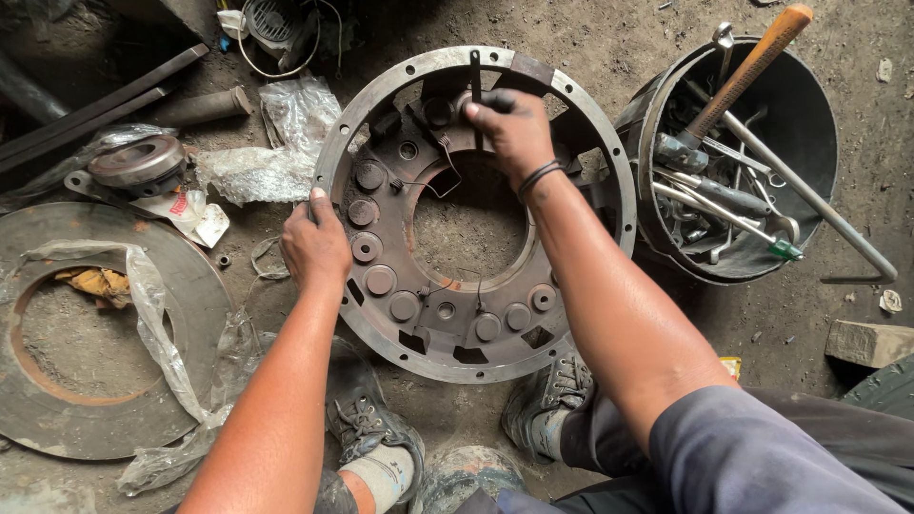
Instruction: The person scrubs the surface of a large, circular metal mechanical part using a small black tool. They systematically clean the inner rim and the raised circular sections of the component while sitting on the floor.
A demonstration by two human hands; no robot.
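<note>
A large round clutch cover [476, 214], grey steel with a wide central hole, lies flat on the dirt floor [590, 57] between the person's shoes [367, 419]. The left hand [314, 243] presses down on the cover's outer rim, fingers curled over the edge, apparently to keep the ring from sliding or turning. The right hand [509, 124] reaches across to the far side; its grip is closed around a thin dark tool [475, 81] that stands upright against the inner parts near the rim, thumb and fingers pinched on its lower end.

Just right of that grip, nearly touching the cover's rim, sits a black bucket [809, 124] of wrenches with a wooden-handled hammer [747, 71] sticking out, leaving little room on that side. Left of the left hand, crumpled plastic sheeting [252, 171] and a flat worn disc [95, 333] crowd the floor. Beyond the right grip the ground is mostly bare, and the central hole offers free space under the forearm.
</note>
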